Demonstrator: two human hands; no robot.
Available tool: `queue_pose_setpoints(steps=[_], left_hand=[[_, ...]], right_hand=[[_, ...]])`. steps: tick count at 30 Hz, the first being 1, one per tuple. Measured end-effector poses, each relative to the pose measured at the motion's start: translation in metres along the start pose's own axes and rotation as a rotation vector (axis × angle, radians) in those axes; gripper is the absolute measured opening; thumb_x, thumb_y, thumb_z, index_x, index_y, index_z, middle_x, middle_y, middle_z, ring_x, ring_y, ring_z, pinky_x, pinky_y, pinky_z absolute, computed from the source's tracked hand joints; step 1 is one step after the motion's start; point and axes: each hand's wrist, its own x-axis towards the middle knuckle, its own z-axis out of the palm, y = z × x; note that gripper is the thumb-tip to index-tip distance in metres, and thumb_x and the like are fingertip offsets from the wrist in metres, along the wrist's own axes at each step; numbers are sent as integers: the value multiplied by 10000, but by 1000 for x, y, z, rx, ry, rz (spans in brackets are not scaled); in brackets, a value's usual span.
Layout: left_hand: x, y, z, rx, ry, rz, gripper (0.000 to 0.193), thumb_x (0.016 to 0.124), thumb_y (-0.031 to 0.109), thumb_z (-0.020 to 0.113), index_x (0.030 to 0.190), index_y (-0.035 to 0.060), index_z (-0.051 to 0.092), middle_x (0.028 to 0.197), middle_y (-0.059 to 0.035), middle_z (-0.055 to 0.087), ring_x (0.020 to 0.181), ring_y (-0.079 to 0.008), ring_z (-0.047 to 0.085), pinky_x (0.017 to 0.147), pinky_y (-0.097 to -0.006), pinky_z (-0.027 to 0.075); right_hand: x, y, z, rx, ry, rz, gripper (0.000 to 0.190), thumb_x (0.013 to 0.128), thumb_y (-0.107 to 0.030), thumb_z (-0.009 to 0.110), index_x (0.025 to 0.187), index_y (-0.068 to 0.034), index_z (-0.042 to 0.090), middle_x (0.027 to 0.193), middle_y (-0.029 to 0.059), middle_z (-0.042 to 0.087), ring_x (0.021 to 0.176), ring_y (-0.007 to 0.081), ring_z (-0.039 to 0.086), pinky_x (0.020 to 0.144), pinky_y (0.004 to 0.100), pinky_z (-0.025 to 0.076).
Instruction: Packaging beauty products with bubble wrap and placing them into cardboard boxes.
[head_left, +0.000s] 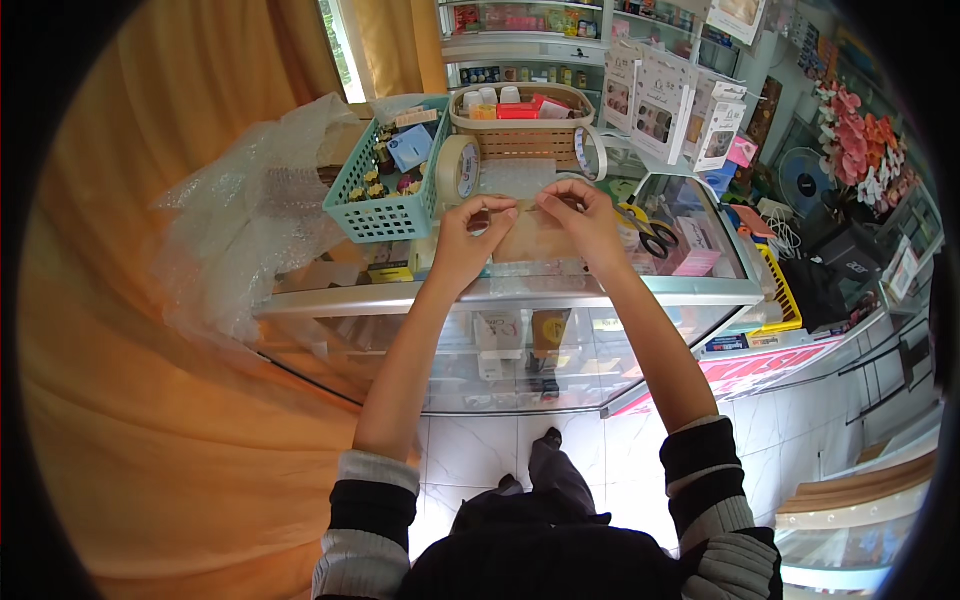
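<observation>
A flat brown packet (536, 238), paper or thin cardboard, lies on the glass counter top before me. My left hand (474, 234) pinches at its far edge with thumb and forefinger. Close beside it, my right hand (586, 225) pinches the same edge; any thin strip between the fingertips is too small to make out. Scissors with black handles (658, 238) rest just right of my right hand. Beyond my hands lies a sheet of bubble wrap (517, 174), between a wide tape roll (459, 166) standing at the left and a white-rimmed tape roll (591, 153) at the right.
A teal basket (386, 219) of small bottles and boxes stands left, beside heaped bubble wrap (232, 217). Behind is a tan basket (517, 139). White boxed packs (660, 105) and a pink box (691, 247) are right. The counter's metal edge (510, 291) runs below my wrists.
</observation>
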Motion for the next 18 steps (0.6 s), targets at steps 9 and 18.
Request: queue_pose_setpoints(steps=[9,18], left_hand=[[0,3,-5,69,-43,-18,243,848,153,695,1050,23,662,905,-31,666,822,-86,593,765,-237,469],[0,6,-5,43,-58,-5,253,841,136,698,1063,23,651,983,-39,667,872,-105,606,819,-256,473]], right_hand=[[-1,-15,-3,-207,-15,-188,96,801,-86,704,834,-11,655,858,15,611,805,98,581,750,238,452],[-5,-16,-6,-222,-38,-191,85,815,-73,683,838,-12,629,805,19,615,785,93,569,733,245,447]])
